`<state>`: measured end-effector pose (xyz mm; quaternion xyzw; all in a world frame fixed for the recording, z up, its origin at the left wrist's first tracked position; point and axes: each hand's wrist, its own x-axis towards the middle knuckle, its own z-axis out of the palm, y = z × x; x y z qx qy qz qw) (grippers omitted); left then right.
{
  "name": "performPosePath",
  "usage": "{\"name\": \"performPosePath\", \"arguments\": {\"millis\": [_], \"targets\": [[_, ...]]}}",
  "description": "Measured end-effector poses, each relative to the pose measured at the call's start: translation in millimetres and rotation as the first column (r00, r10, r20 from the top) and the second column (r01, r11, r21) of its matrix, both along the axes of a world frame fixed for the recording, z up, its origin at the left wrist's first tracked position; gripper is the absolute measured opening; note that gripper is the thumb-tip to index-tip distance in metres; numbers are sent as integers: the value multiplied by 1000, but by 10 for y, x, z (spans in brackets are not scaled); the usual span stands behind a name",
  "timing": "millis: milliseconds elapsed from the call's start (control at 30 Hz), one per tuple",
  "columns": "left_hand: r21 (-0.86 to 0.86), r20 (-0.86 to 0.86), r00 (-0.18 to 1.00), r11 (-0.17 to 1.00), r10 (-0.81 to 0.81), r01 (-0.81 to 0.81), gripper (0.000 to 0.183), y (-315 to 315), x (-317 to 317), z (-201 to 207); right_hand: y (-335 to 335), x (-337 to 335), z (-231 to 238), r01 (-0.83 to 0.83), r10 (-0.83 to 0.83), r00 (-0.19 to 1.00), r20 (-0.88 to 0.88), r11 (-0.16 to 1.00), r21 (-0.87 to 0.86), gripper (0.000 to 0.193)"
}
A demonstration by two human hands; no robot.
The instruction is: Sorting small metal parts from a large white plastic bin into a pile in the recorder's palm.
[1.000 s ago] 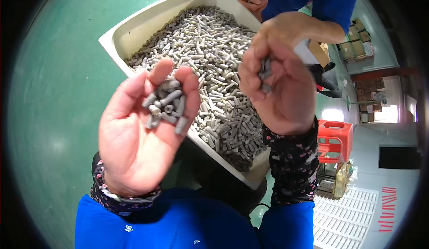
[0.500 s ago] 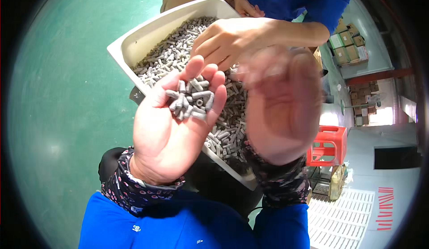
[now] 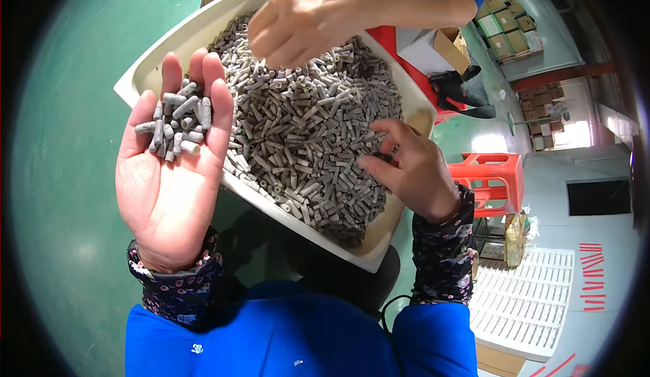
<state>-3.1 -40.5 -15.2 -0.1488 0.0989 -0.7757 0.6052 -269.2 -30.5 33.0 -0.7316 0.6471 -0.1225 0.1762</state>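
My left hand (image 3: 172,187), palm up with its fingers slightly cupped, holds a small heap of short grey tube pieces (image 3: 181,116) beside the left edge of the tray. At the right part of the tray, my right hand (image 3: 413,170) reaches low over the loose pieces, thumb and forefinger apart; its other fingers are partly hidden. The cream plastic tray (image 3: 308,238) is filled with a deep layer of the same small grey tubes (image 3: 298,133), some showing a hole in the end. Another person's hand (image 3: 298,25) is bent down over the far part of the pile.
A red stool (image 3: 491,181) stands to the right, near a white slatted panel (image 3: 525,302). Beyond the tray's right corner are an open cardboard box (image 3: 443,52) and a black strap (image 3: 460,93). Stacked cartons (image 3: 511,32) lie farther off. Green floor (image 3: 68,174) stretches along the left.
My left hand has moved left, away from over the tray, still holding its tubes. My right hand, blurred and raised before, has come down to the pile. The whole view has shifted somewhat.
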Motion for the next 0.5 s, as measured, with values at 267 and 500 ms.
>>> {"name": "performPosePath", "arguments": {"millis": [267,500], "targets": [[1,81,997,1000,15,-15,39,-3,31,15,0,132,-45,-72,74,997,11,992,-107,35],[23,52,998,1000,18,-20,36,-26,19,22,-432,503,-227,-250,273,950,152,956,-150,35]]}}
